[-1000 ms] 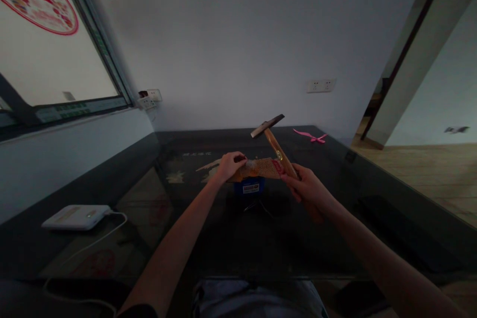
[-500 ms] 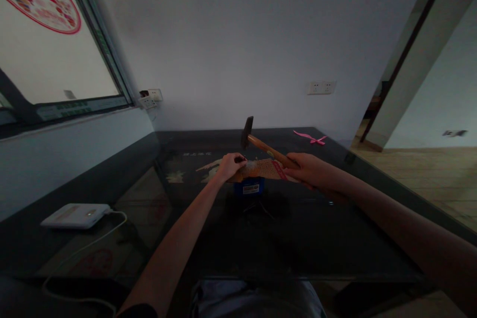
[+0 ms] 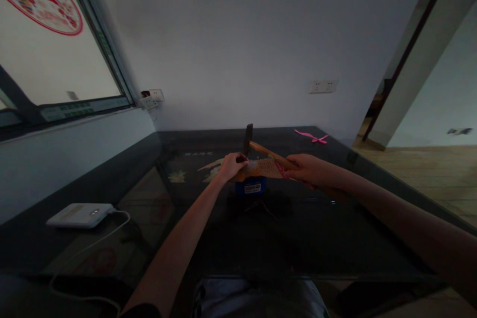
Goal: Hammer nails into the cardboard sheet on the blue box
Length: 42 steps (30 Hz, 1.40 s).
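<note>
Right now the person's right hand (image 3: pixel 311 171) is wrapped around the wooden handle of a hammer (image 3: pixel 261 148), fingers closed tight on it, with the dark metal head down at the left end of a small wooden board (image 3: pixel 261 169). That board lies flat on top of a blue block (image 3: pixel 250 186), which stands on the dark glass table (image 3: pixel 290 238) a good way out in front of the person. Over at the board's left end, the left hand (image 3: pixel 231 165) has its fingertips pressed together just under the hammer head, pinching something too small to make out. Off to the left, a white device (image 3: pixel 80 214) with a trailing cable sits on the table, and a pink ribbon (image 3: pixel 311 136) lies near the far edge.
</note>
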Available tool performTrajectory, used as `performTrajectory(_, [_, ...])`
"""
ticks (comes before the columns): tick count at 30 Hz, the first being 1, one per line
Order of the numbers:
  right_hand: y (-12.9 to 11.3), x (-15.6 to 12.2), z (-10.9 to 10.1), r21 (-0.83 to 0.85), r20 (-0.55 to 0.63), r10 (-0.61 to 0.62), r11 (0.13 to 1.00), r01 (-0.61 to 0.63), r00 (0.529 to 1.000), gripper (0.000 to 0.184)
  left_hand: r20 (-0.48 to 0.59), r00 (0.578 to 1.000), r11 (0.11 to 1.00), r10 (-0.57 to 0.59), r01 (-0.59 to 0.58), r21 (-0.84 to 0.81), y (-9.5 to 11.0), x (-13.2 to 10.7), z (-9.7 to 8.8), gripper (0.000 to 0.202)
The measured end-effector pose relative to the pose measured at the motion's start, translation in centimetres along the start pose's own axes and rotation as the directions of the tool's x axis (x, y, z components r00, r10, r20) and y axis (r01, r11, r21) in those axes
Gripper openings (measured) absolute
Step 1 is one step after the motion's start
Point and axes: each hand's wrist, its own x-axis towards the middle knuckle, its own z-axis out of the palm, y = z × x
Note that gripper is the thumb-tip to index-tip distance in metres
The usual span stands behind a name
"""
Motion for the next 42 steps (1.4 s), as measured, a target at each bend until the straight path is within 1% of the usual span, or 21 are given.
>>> performTrajectory(2, [0.3, 0.1, 0.2, -0.032, 0.015, 0.010, 0.999, -0.010, 1.000, 0.008, 0.002, 1.000, 1.000, -0.005, 0.005, 0.007, 0.1, 0.0, -0.1, 0.012])
performTrajectory(8, [0.3, -0.3, -0.1, -0.058, -0.073, -0.007, 0.998, 0.003, 0.997, 0.009, -0.001, 1.000, 1.000, 0.011, -0.011, -0.017, -0.1, 0.1, 0.1, 0.011])
performTrajectory(10, [0.3, -0.3, 0.1, -0.057, -0.063, -0.012, 0.998, 0.009, 0.998, 0.009, -0.002, 1.000, 1.000, 0.006, -0.006, -0.020, -0.3, 0.1, 0.1, 0.012])
performTrajectory(12, [0.5, -0.3, 0.4, -0.038, -0.022, -0.028, 0.999, 0.028, 0.999, 0.008, 0.001, 1.000, 1.000, -0.003, 0.003, -0.004, -0.3, 0.2, 0.1, 0.012])
performTrajectory(14, [0.7, -0.2, 0.6, -0.021, -0.008, -0.043, 0.999, 0.043, 0.999, 0.010, 0.001, 1.000, 1.000, -0.013, 0.013, 0.010, -0.3, 0.2, 0.1, 0.013])
performTrajectory(18, [0.7, -0.2, 0.5, -0.042, -0.074, -0.022, 0.999, 0.019, 0.997, 0.011, 0.011, 1.000, 1.000, -0.007, 0.007, -0.005, 0.1, 0.1, 0.0, 0.012])
performTrajectory(20, [0.5, -0.2, 0.4, -0.052, -0.088, -0.014, 0.999, 0.009, 0.996, 0.011, 0.022, 1.000, 1.000, -0.009, 0.010, -0.014, 0.1, 0.2, 0.1, 0.012])
performTrajectory(22, [0.4, -0.3, 0.5, -0.058, -0.073, -0.023, 0.998, 0.019, 0.997, 0.010, 0.021, 1.000, 1.000, -0.019, 0.019, -0.016, 0.0, 0.2, 0.1, 0.013])
performTrajectory(24, [0.3, -0.3, 0.7, -0.062, -0.033, -0.041, 0.997, 0.039, 0.999, 0.009, 0.010, 1.000, 1.000, -0.028, 0.028, -0.011, -0.2, 0.2, 0.2, 0.014])
performTrajectory(26, [0.3, -0.3, 0.9, -0.065, -0.007, -0.049, 0.997, 0.049, 0.999, 0.011, -0.002, 0.999, 0.999, -0.033, 0.033, -0.014, -0.4, 0.3, 0.3, 0.016])
performTrajectory(33, [0.3, -0.6, 0.6, -0.065, -0.058, -0.039, 0.997, 0.035, 0.998, 0.011, 0.007, 1.000, 0.999, -0.026, 0.026, -0.023, -0.1, 0.3, 0.2, 0.012])
performTrajectory(36, [0.1, -0.6, 0.8, -0.057, -0.027, -0.045, 0.997, 0.044, 0.999, 0.008, 0.012, 0.998, 0.998, -0.062, 0.062, -0.022, 0.1, 0.3, 0.1, 0.014])
performTrajectory(38, [0.0, -0.6, 0.9, -0.061, -0.012, -0.048, 0.997, 0.047, 0.999, 0.011, 0.010, 0.996, 0.996, -0.089, 0.090, -0.015, 0.1, 0.3, 0.1, 0.016])
performTrajectory(42, [0.2, -0.5, 0.9, -0.072, -0.021, -0.034, 0.997, 0.033, 0.999, 0.008, 0.011, 0.997, 0.997, -0.072, 0.072, -0.028, 0.1, 0.2, 0.1, 0.014])
